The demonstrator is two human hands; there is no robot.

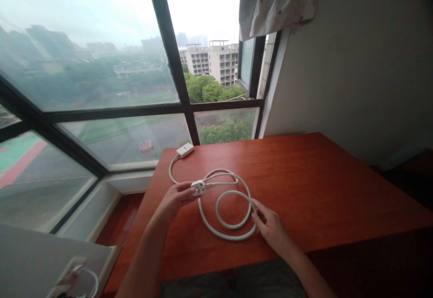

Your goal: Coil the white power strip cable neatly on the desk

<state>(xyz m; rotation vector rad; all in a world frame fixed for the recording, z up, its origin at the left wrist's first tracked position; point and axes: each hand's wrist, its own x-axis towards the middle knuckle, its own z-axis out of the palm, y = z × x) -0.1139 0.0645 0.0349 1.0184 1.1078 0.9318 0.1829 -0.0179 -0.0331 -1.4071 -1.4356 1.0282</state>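
A white extension cord [207, 230] lies in loose loops on the reddish-brown table. My left hand [177, 198] grips its white plug [198, 188], fingers and thumb closed around the near side, with the pins showing. On the right of the coil, my right hand [269, 221] pinches the cable between thumb and fingers. At the far left corner of the table rests the cord's white socket block [185, 150], joined to the coil by a curved length of cable. Parts of the fingers behind the plug and cable are hidden.
The wooden table [304, 180] reaches to large dark-framed windows [184, 104]. A grey wall [355, 63] stands to the right, and a curtain [277, 4] hangs above. At lower left, a wall outlet [69, 275] has a white plug and cable in it.
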